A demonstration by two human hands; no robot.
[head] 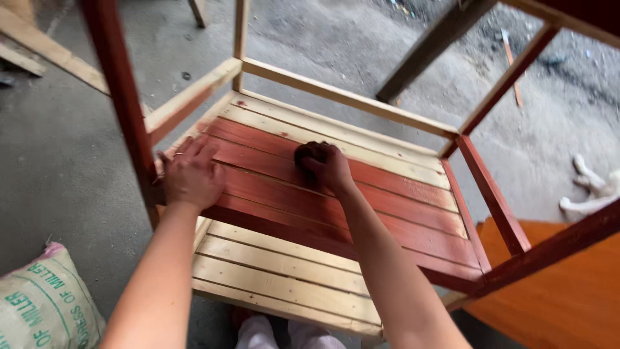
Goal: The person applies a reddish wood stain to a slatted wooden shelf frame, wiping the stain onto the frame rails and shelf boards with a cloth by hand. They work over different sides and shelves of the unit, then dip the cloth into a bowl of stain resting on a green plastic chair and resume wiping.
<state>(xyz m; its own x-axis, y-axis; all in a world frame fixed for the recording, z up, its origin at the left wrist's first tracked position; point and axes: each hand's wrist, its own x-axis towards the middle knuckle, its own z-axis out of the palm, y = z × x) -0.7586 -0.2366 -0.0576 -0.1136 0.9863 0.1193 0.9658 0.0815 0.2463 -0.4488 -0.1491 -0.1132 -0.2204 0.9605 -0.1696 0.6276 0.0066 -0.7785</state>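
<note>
While your right hand [326, 165] is closed around a dark staining pad [305, 152], you have it pressed down on the slatted shelf [361, 194], about the middle of the upper tier and a little toward the far edge. The pad looks like a small wad, nearly black, mostly hidden under your fingers, so its make is hard to tell. It sits right on the line between stained and bare wood, which seems to be why you hold it there: near slats are a wet-looking reddish brown, while the two or three farthest slats are pale and raw, with a few red smears at the far-left corner.

Your left hand [192, 174] lies flat and open, fingers spread, on the left end of the same shelf, just beside the red-stained post [123, 103]. It grasps nothing; it looks like a brace to keep the light frame from sliding under the rubbing.

Below, nearer to you, the lower shelf [284, 271] is wholly unstained, pale boards. The far rail [349, 100] is bare too, while the right-hand rails [494, 197] are already red.

Outward now: a grey concrete floor [64, 174], a printed sack [45, 304] at near left, an orange board [562, 291] at near right, a pale animal [597, 190] lying at the right edge, loose timber [45, 48] at far left.
</note>
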